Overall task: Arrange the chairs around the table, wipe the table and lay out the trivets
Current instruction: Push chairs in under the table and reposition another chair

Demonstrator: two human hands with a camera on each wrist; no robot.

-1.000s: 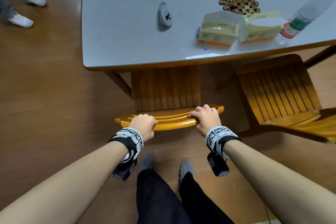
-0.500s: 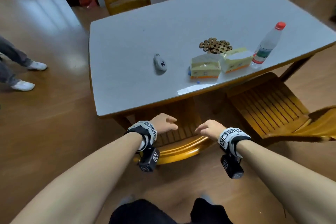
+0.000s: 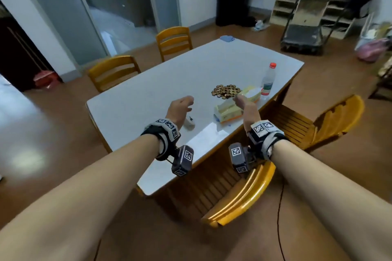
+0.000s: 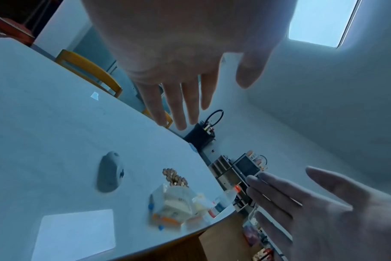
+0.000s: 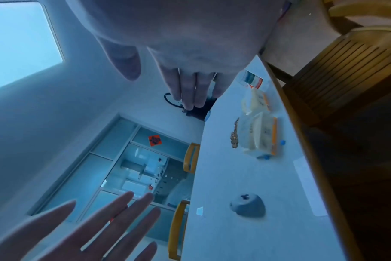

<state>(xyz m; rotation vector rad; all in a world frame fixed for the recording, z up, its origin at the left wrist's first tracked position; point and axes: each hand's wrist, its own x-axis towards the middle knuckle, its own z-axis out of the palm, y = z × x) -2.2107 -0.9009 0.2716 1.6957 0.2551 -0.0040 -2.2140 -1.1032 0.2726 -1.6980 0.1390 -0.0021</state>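
The white table stands in front of me. A yellow wooden chair is tucked under its near edge, and a second one stands turned outward at the right. Two more chairs sit along the far side. A brown wooden-bead trivet lies beside two tissue packs, and a blue cloth lies at the far corner. My left hand and right hand hover above the table, fingers straight and relaxed, holding nothing, as both wrist views confirm.
A clear bottle with a red cap stands by the right edge. A grey oval gadget lies under my left wrist. A black bin, a shelf with a TV and a folding chair stand beyond the table.
Both hands have let go of the near chair's backrest and risen over the table with fingers spread. My view has lifted from the chair to the whole room.
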